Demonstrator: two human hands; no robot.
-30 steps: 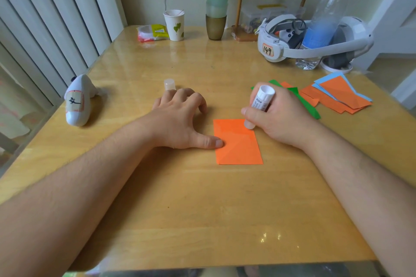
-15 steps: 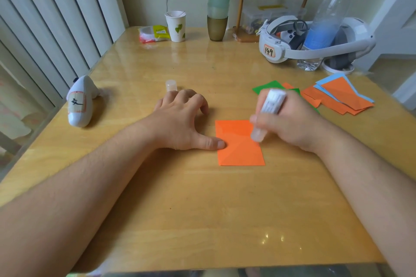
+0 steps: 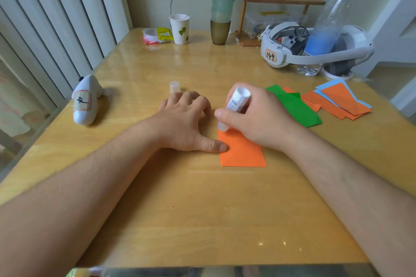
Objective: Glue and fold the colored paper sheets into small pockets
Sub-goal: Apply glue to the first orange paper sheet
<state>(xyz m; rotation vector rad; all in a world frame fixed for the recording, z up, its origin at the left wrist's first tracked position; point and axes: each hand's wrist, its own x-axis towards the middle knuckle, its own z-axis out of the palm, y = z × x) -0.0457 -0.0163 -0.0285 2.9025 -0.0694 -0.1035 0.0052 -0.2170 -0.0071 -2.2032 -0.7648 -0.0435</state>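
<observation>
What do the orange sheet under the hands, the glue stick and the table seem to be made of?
Orange sheet: thin matte paper, it seems; it lies flat with faint creases.
Glue stick: smooth plastic tube, apparently, with a white label and a translucent lower end.
Table: looks like light wood under a glossy coat; grain and bright reflections show.

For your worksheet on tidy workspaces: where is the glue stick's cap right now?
In the head view, the cap stands on the table, just beyond the left hand's fingers, left of the glue stick.

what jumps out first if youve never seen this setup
The bright orange paper sheet at the table's centre, with the right hand pressing a glue stick onto its far edge while the left hand's thumb pins its left edge. Behind, at far right, a white headset rings a water bottle.
</observation>
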